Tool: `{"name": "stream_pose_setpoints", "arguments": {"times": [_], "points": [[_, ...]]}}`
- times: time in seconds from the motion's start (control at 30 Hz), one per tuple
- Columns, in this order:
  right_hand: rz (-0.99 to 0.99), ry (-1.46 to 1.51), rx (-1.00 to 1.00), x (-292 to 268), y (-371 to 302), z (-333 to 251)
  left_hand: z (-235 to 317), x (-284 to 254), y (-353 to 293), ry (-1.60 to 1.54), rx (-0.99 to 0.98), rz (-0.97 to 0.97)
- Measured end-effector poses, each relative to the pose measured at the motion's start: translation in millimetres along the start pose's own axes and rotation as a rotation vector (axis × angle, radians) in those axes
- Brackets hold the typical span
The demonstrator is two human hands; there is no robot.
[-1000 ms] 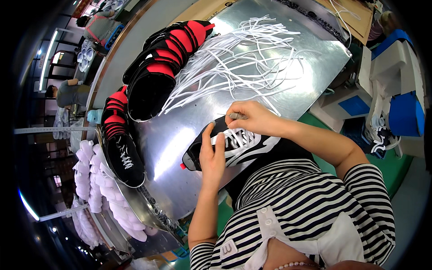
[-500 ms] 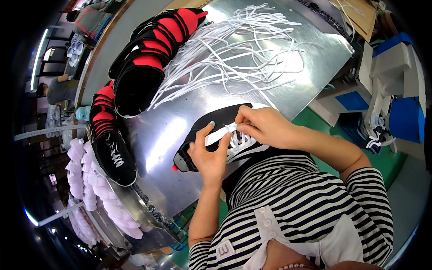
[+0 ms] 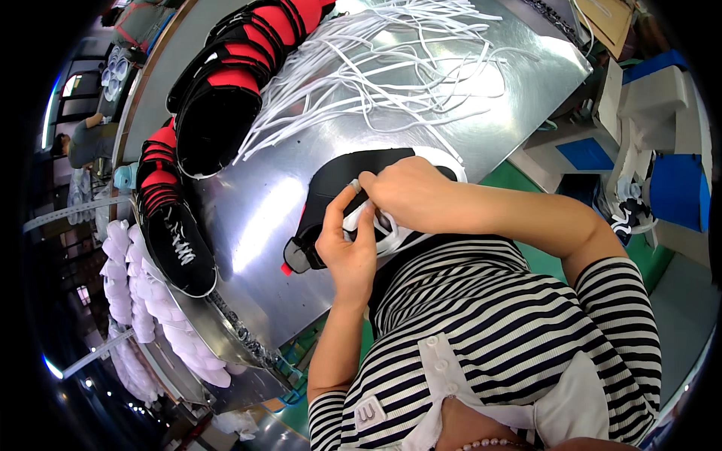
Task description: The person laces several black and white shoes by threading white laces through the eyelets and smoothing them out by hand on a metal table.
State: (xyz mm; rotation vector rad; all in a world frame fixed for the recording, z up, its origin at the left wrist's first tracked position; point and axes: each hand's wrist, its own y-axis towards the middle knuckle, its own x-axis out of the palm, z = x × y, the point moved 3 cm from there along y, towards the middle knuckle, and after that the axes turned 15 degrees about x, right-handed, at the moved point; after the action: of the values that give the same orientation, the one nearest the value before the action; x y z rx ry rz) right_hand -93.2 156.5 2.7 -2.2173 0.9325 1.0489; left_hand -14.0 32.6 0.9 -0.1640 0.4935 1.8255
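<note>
A black shoe upper (image 3: 342, 177) with a white sole edge lies on its side in front of me. My left hand (image 3: 347, 244) is closed on the shoe's white tongue, thumb and forefinger on either side of it. Right against those fingertips is my right hand (image 3: 412, 194), closed in a pinch on the white shoelace; its fingertips are largely hidden behind the back of the hand. White lace (image 3: 389, 244) crosses the shoe's opening below the hands. A small red tab (image 3: 286, 268) sticks out at the shoe's left end.
Loose white laces (image 3: 376, 71) lie spread over the metal table (image 3: 263, 225). Nested black and red shoe uppers (image 3: 218, 124) stand at the far left, beside another row ending in a laced black shoe (image 3: 180, 252). White padded forms (image 3: 162, 301) hang left; a blue-and-grey machine (image 3: 677, 188) stands right.
My right hand has moved left and rolled over, so its back now covers the lacing. My left hand has stayed by the tongue. The whole view has shifted slightly.
</note>
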Motion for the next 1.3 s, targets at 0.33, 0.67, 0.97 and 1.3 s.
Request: {"name": "stream_pose_setpoints", "arguments": {"times": [0.33,0.67,0.97,1.3], "points": [[0.164,0.512,0.181,-18.8,-17.8,39.0,-16.1,-17.4,6.2,-0.179,-0.145,-0.003],[0.518,0.66,0.179,11.8,-18.5,40.8,-7.2,-5.2,10.8,-0.345,-0.258,0.033],[0.618,0.257,-0.387,2.5,-26.1,13.5,-0.2,-11.4,8.8,-0.411,-0.355,-0.097],[0.65,0.187,-0.375,12.7,-17.1,16.2,-0.9,-12.2,13.2,-0.41,-0.391,-0.088]]}}
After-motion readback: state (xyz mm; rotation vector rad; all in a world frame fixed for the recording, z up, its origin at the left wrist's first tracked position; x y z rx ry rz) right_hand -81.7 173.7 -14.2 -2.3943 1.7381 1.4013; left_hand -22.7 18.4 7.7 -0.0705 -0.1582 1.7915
